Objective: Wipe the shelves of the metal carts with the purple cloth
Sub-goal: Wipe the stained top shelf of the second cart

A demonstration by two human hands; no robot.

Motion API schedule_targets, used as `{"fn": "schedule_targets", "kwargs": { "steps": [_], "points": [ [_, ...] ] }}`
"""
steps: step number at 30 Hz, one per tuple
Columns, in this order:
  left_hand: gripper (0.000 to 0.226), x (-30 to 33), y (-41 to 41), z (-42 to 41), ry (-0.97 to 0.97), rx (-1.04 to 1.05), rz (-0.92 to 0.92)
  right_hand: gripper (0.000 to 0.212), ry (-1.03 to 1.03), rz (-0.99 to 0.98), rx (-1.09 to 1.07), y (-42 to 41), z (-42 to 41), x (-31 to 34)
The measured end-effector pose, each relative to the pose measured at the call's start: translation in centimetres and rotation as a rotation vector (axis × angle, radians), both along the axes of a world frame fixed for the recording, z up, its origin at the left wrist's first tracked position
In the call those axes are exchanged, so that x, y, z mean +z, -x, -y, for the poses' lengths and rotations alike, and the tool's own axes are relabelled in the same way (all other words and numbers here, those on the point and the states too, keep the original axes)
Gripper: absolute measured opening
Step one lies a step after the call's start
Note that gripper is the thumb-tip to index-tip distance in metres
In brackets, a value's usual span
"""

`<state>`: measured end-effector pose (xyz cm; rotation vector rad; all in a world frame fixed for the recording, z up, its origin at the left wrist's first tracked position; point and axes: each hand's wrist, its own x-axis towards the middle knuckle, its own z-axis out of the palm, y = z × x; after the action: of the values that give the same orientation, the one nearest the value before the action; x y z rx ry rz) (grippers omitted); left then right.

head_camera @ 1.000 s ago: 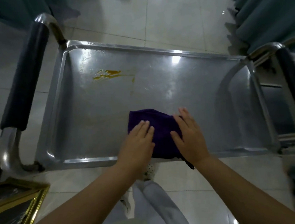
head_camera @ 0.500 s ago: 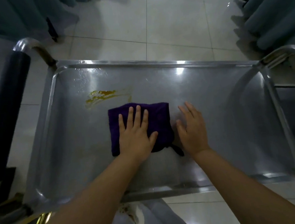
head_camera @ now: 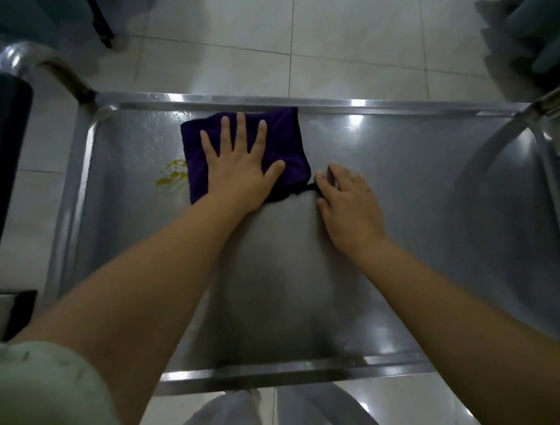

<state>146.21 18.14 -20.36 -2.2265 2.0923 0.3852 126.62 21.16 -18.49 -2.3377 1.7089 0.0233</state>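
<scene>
Scene: a person leans over the top shelf (head_camera: 407, 229) of a metal cart, both forearms reaching across it; tiled floor shows beyond the far rim.
Cloth: the purple cloth (head_camera: 286, 138), folded to a rough square, lies flat on the shelf's far left part, its far edge touching the far rim; a dark loop trails from its near right corner.
Left hand: the left hand (head_camera: 241, 168) presses flat on the cloth, fingers straight and spread, pointing at the far rim; nothing gripped.
Right hand: the right hand (head_camera: 348, 200) rests on bare metal just beside the cloth's near right corner, fingers loosely bent, fingertips touching or nearly touching the loop; whether it pinches the loop cannot be told.
Stain: a yellow smear (head_camera: 170, 175) sits just left of the cloth's left edge, partly under it.
Key relation: the smear lies to the left of the pressing hand, the left hand by far the nearer; a sideways sweep leftward looks the likely next stroke.
Progress: judged early; the stain remains.
</scene>
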Motion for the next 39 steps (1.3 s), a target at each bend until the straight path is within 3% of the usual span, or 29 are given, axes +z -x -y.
{"fn": "schedule_targets", "kwargs": {
  "steps": [9,15,20,32,39],
  "points": [
    [0.08,0.6,0.6,-19.0,-0.047,-0.158,0.049,0.052,-0.071,-0.144,0.06,-0.7,-1.3,1.0],
    [0.077,0.8,1.1,-27.2,-0.056,-0.146,0.019,0.052,-0.131,-0.08,0.01,-1.5,-2.5,1.7],
    [0.081,0.7,0.5,-23.9,-0.083,-0.098,0.009,0.051,-0.156,-0.032,-0.043,-1.6,-2.3,1.9],
    [0.079,0.9,-4.5,-0.3,-0.096,0.073,0.013,0.051,-0.095,-0.091,0.001,-1.1,-1.5,0.9],
    [0.077,0.7,-4.0,-4.6,-0.042,0.019,0.011,0.051,-0.111,-0.143,0.021,-1.2,-1.6,0.6]
  ]
}}
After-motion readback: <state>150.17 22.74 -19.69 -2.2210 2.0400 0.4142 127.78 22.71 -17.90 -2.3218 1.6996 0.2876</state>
